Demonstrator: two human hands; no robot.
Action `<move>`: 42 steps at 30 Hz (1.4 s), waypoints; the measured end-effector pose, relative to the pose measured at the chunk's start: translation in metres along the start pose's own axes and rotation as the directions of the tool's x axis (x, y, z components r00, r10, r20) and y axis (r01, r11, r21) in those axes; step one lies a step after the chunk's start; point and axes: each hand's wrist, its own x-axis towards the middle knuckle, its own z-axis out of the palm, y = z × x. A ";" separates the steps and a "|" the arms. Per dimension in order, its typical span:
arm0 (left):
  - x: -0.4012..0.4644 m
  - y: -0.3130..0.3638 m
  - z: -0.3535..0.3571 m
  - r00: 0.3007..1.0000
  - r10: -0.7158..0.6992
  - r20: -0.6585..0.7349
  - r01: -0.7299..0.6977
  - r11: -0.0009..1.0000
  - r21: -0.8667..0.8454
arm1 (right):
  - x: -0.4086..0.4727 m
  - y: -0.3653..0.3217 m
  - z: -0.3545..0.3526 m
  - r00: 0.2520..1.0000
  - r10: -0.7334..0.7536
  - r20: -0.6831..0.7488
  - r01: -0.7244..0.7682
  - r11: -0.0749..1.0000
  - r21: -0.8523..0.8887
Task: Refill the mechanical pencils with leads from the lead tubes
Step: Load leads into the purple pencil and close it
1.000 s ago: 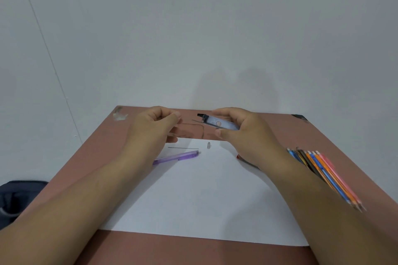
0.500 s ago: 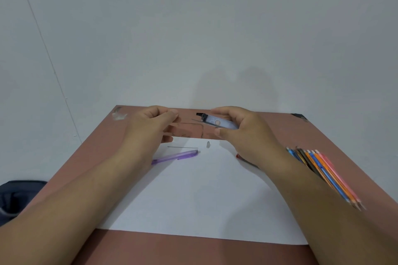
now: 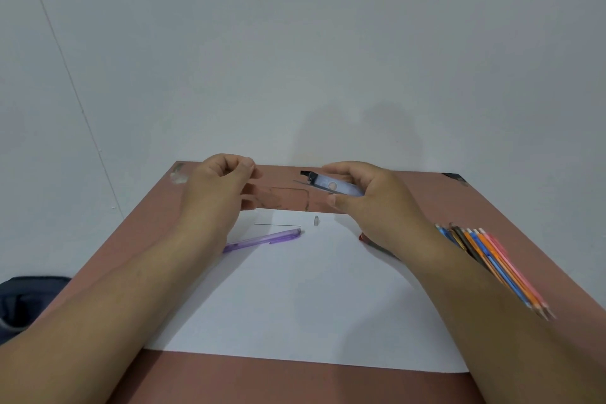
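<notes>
- Over the table's far edge, head view: my right hand grips the lead tube, open end tipped left, a lead poking out. It could slide out and snap.
- Left hand fingertips pinched together; holding a lead? Can't tell.
- Purple pencil, loose lead and cap lie on the paper.
- Red item mostly hidden under my right wrist.

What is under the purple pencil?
The purple pencil lies on the white paper, which rests on the brown table. The left hand covers its far end.
</notes>
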 end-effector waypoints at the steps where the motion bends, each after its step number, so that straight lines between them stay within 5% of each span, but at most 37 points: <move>1: 0.000 0.000 -0.001 1.000 -0.009 -0.006 0.009 1.000 -0.022 | 0.000 0.000 0.000 1.000 0.001 0.000 -0.001 1.000 0.006; 6: -0.005 0.006 0.001 0.998 0.064 -0.024 -0.066 0.992 -0.112 | 0.000 -0.001 0.000 1.000 0.027 -0.015 -0.027 0.999 0.031; 14: -0.014 -0.003 0.007 0.965 0.228 0.128 -0.230 0.973 0.000 | -0.002 -0.003 0.002 0.999 0.040 -0.016 -0.038 0.995 0.090; 34: -0.019 -0.003 0.012 0.925 0.166 0.341 -0.102 0.975 -0.198 | -0.001 -0.002 0.008 0.994 0.035 0.101 -0.041 0.997 0.068; 42: -0.012 -0.008 0.009 0.937 0.206 0.283 -0.155 0.969 -0.191 | 0.002 0.003 0.010 0.991 0.088 0.099 -0.090 0.996 0.013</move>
